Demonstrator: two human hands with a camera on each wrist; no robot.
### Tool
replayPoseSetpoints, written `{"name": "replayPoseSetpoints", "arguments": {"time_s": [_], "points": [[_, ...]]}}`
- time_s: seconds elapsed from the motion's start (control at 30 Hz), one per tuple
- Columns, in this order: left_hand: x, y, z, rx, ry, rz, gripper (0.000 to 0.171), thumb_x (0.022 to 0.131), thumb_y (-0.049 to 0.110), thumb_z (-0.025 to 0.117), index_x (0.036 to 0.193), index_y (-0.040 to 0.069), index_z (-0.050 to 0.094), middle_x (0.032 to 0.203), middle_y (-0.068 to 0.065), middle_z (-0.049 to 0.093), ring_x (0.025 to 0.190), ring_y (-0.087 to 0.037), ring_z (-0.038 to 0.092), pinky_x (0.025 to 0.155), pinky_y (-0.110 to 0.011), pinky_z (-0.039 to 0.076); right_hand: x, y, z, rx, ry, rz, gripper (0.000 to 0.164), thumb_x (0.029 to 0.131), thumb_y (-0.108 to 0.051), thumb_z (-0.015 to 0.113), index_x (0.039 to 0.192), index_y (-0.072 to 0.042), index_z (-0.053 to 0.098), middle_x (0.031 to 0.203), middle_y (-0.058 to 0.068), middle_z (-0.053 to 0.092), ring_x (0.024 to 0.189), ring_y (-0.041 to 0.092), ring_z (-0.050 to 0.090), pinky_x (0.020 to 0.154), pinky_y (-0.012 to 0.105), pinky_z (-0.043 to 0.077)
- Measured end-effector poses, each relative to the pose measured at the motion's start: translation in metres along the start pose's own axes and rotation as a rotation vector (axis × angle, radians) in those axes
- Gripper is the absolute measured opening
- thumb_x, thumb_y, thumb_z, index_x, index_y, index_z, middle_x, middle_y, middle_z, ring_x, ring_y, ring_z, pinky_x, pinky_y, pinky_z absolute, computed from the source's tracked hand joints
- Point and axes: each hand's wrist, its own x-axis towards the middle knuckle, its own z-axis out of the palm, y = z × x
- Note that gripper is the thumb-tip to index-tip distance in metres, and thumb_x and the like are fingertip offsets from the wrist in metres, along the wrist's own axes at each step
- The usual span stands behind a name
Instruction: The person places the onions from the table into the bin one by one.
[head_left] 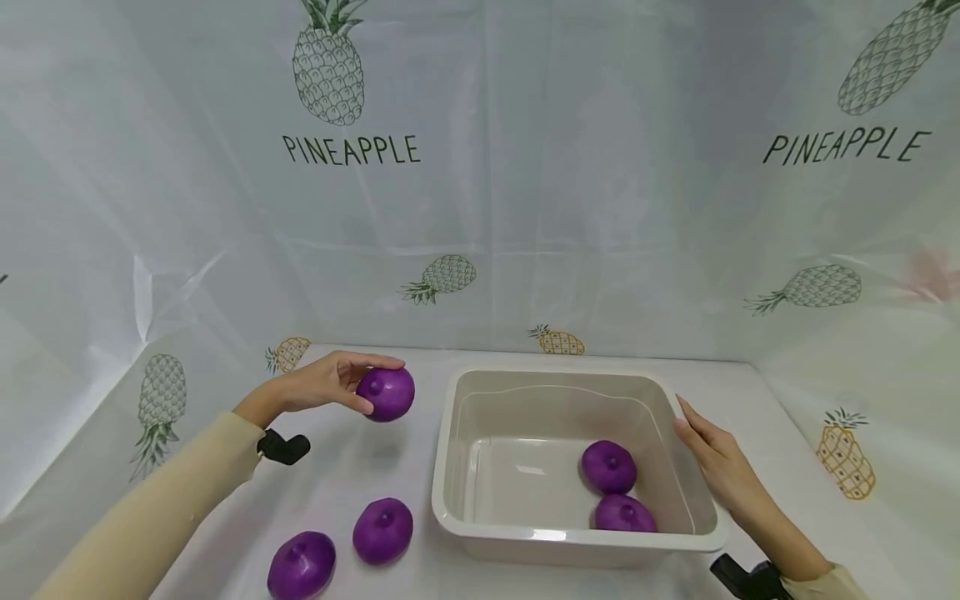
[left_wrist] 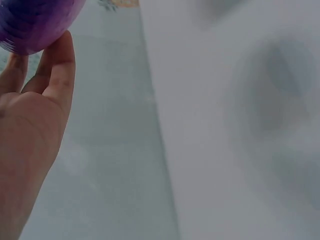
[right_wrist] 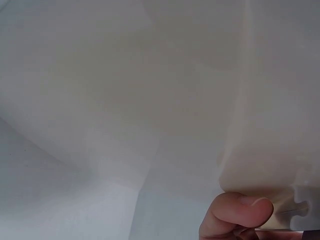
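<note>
My left hand (head_left: 330,385) holds a glossy purple ball with a small nub (head_left: 386,394) between thumb and fingers, raised over the table left of the basin. The left wrist view shows part of the same purple ball (left_wrist: 37,22) at the fingertips. My right hand (head_left: 720,458) grips the right rim of a beige plastic basin (head_left: 570,542). In the right wrist view the thumb (right_wrist: 242,212) bends at the rim, with the other fingers mostly hidden. Inside the basin, towards its right front, two similar purple balls (head_left: 608,467) lie touching.
Two more purple balls (head_left: 382,532) lie on the white table (head_left: 420,467) left of the basin, near the front. A white sheet printed with pineapples (head_left: 525,208) hangs behind the table and along its sides.
</note>
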Motion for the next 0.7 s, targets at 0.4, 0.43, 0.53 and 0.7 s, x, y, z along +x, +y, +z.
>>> {"name": "replayPoseSetpoints", "arguments": {"time_s": [0.4, 0.43, 0.53, 0.7], "points": [[0.064, 0.056, 0.022, 0.026, -0.17, 0.024, 0.067, 0.083, 0.0, 0.079, 0.144, 0.005, 0.052, 0.154, -0.017, 0.04, 0.136, -0.031, 0.045, 0.108, -0.041, 0.042, 0.001, -0.002, 0.0, -0.021, -0.003, 0.004, 0.052, 0.109, -0.023, 0.042, 0.152, 0.005, 0.031, 0.148, 0.031, 0.036, 0.131, 0.048, 0.037, 0.082, -0.001, 0.034], [0.07, 0.06, 0.025, 0.027, -0.184, 0.027, 0.067, 0.083, 0.0, 0.08, 0.144, 0.005, 0.052, 0.154, -0.017, 0.04, 0.135, -0.031, 0.045, 0.108, -0.042, 0.042, 0.001, -0.002, 0.0, -0.022, -0.002, 0.005, 0.052, 0.109, -0.022, 0.042, 0.152, 0.005, 0.031, 0.148, 0.031, 0.037, 0.131, 0.048, 0.037, 0.082, -0.001, 0.035], [0.087, 0.069, 0.034, 0.03, -0.227, 0.035, 0.068, 0.082, 0.002, 0.081, 0.144, 0.006, 0.053, 0.154, -0.015, 0.041, 0.135, -0.03, 0.046, 0.107, -0.044, 0.043, 0.0, -0.001, 0.0, -0.025, -0.002, 0.003, 0.052, 0.109, -0.023, 0.042, 0.152, 0.004, 0.032, 0.148, 0.03, 0.037, 0.131, 0.049, 0.037, 0.082, -0.001, 0.034], [0.115, 0.078, 0.05, 0.037, -0.318, 0.061, 0.067, 0.083, 0.001, 0.08, 0.144, 0.007, 0.053, 0.152, -0.01, 0.045, 0.136, -0.028, 0.046, 0.108, -0.044, 0.043, 0.001, -0.001, -0.002, -0.034, 0.002, -0.001, 0.051, 0.109, -0.023, 0.042, 0.152, 0.002, 0.033, 0.149, 0.029, 0.037, 0.13, 0.031, 0.044, 0.081, 0.001, 0.037]]}}
